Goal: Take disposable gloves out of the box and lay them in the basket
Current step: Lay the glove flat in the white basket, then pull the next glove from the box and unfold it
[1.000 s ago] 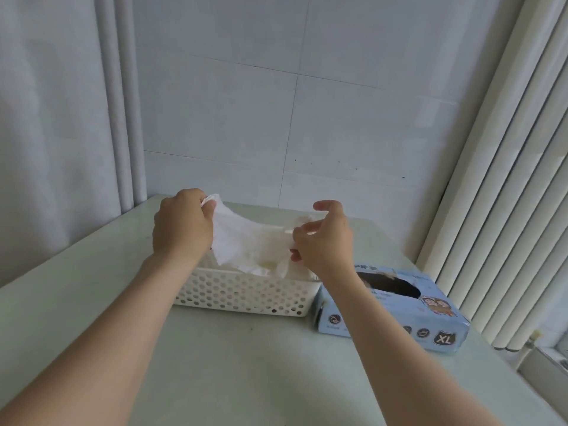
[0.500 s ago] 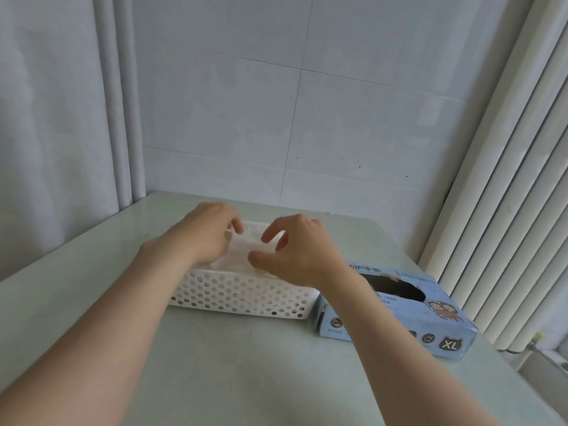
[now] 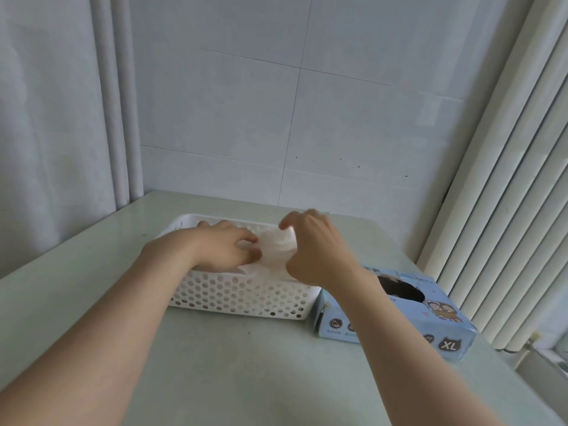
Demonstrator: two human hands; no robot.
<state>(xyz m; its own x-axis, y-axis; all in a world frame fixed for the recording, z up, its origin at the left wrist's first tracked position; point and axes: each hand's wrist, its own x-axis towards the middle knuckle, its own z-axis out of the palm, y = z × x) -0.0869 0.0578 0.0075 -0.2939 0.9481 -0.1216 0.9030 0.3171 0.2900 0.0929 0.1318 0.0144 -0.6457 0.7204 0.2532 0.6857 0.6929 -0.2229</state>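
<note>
The white perforated basket [image 3: 239, 298] sits on the pale green counter [image 3: 233, 370], its long axis running left to right and its far left corner turned slightly away; inside it lies a crumpled heap of translucent white gloves [image 3: 275, 252], spread along that same axis. The left hand [image 3: 222, 247] rests palm-down on the heap, fingers loosely bent with the tips touching the film; the right hand [image 3: 315, 250] arches over the heap's right end with fingers lifted and curled, and its back hides whether it pinches anything; the two hands are near each other but apart. Just beside the basket's right end lies the light blue box [image 3: 399, 321], long axis slanting from far left to near right, dark oval opening facing up, the "XL" mark on its near side towards the right end. Behind stands a white tiled wall [image 3: 276, 118]; a pale curtain [image 3: 46, 118] hangs at the left; white vertical slats [image 3: 507, 195] fill the right.
</note>
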